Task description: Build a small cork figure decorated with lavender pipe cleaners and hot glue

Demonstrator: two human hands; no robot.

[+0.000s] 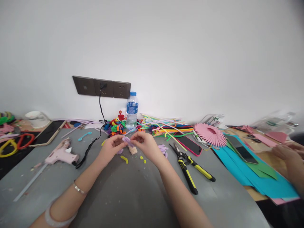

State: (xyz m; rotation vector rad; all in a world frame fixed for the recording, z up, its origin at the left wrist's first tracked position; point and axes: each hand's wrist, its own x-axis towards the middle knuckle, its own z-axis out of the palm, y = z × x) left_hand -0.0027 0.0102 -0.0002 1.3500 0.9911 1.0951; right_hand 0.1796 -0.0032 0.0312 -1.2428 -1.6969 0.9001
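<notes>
Both hands meet above the middle of the grey table. My left hand (113,147) and my right hand (145,145) pinch a short light purple fuzzy piece (126,139), which looks like pipe cleaner, between their fingertips. Just below it is a peach-coloured fuzzy piece (133,150); whether it is joined to the purple one I cannot tell. A bent yellow pipe cleaner piece (124,159) lies on the table below my fingers, with tiny yellow bits (143,159) to its right. More short purple pieces (163,149) lie beyond my right wrist.
Yellow-black pliers (187,163) and a pink-edged phone (190,145) lie to the right. Leftward rests a pink glue gun (62,154) near a black cord (91,146). A water bottle (132,110) and pipe cleaners (172,126) line the wall. Another person's hands (288,153) are far right.
</notes>
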